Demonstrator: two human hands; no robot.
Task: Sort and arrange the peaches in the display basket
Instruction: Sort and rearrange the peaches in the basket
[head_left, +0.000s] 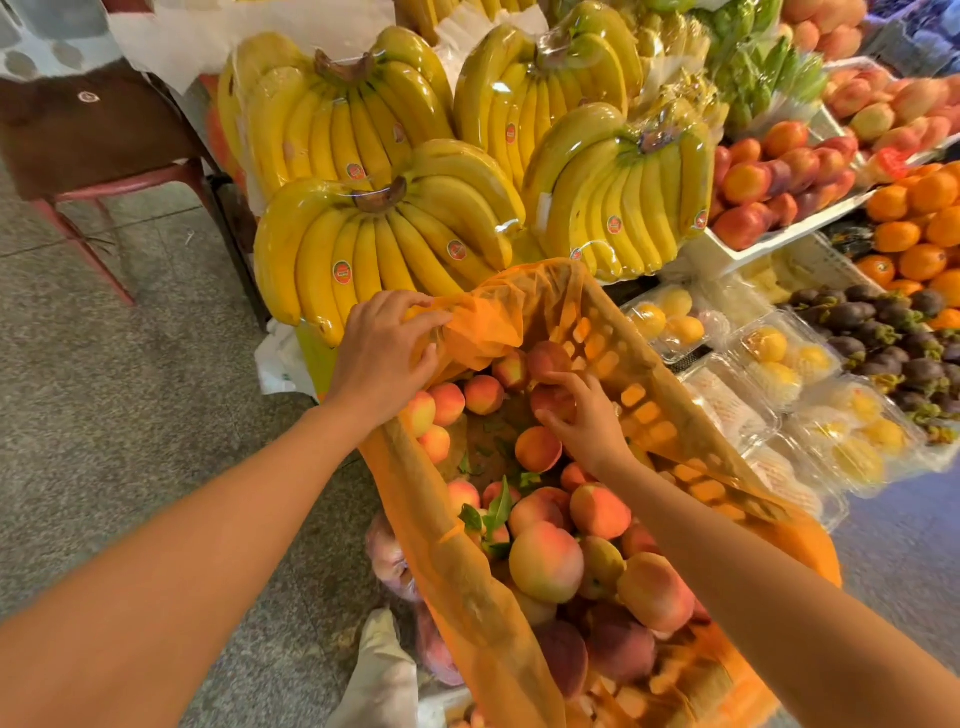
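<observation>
Inside basket (641, 397), right grip (587, 415) holds peach (551, 401).

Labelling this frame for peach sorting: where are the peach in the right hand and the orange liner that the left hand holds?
peach (551, 402), head view, red skin showing under the right hand (587, 421).
orange liner (483, 325), head view, bunched fold beside the left hand (384, 353).

Red oval stickers (342, 272) on bananas (415, 244): lettering too small to read
</observation>
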